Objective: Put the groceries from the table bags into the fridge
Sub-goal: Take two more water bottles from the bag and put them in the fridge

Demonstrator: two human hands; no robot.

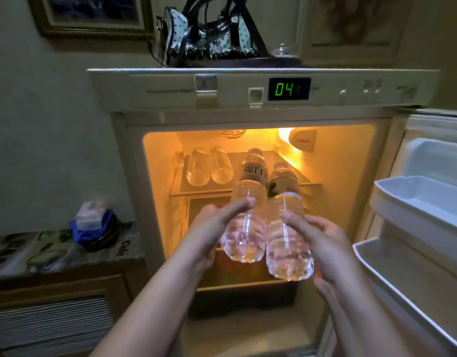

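The fridge stands open and lit inside. My left hand grips a clear water bottle with a dark label, its cap end pointing into the fridge over the top shelf. My right hand holds a second clear water bottle beside it, bottom toward me. Two more clear bottles lie side by side at the shelf's back left. A dark-labelled bottle lies on the shelf behind the two held bottles.
The fridge door hangs open at the right with white door racks. A spotted bag sits on top of the fridge. At the left a low cabinet carries a blue bundle and printed bags.
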